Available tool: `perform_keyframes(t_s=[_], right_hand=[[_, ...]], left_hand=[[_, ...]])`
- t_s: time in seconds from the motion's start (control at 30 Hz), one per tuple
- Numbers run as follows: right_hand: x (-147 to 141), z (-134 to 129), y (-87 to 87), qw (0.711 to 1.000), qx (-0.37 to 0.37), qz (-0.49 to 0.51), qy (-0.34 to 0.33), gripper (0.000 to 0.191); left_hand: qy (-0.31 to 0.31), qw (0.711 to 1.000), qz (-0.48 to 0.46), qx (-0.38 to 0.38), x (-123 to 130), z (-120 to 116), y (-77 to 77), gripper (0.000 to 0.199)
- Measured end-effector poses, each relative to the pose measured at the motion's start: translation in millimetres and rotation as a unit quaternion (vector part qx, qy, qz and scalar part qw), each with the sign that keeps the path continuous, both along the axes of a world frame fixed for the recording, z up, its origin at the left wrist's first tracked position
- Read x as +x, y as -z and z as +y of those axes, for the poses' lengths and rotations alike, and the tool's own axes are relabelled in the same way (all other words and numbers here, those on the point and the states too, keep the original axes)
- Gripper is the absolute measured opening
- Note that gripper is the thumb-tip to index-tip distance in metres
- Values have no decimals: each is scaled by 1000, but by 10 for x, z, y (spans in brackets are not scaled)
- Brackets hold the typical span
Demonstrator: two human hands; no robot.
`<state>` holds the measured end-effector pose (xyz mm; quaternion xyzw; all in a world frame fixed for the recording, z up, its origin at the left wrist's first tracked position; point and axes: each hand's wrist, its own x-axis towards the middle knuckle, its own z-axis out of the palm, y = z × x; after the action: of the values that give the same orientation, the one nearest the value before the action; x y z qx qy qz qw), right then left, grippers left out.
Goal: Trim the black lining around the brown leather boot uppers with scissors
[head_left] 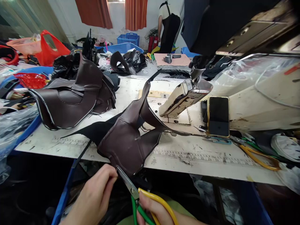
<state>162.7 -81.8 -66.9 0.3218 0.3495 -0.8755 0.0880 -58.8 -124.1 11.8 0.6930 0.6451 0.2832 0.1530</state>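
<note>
A dark brown leather piece (125,140) with cut-out openings and a black lining drapes over the front edge of the sewing machine table. My left hand (95,190) is closed in a pinch right at the piece's lower edge; what lies between the fingertips is hidden. In my right hand (152,206) is a pair of scissors (131,187) with one yellow and one green handle. Their blades point up and left, the tips beside my left fingertips and the leather edge. The blades look nearly closed.
Stacked brown leather pieces (70,100) lie on the left of the table (199,159). The sewing machine arm (185,93) stands behind the leather. To the right are a phone (218,117) and yellow-handled scissors (260,157). A person (170,28) bends over in the background.
</note>
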Motion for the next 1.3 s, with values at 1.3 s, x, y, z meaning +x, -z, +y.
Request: perform_keyframes(t_s=[1.3], right_hand=[[-338, 457, -457, 982, -183, -23, -44, 67]], left_hand=[[-1, 993, 86, -76, -108, -169, -114, 19]])
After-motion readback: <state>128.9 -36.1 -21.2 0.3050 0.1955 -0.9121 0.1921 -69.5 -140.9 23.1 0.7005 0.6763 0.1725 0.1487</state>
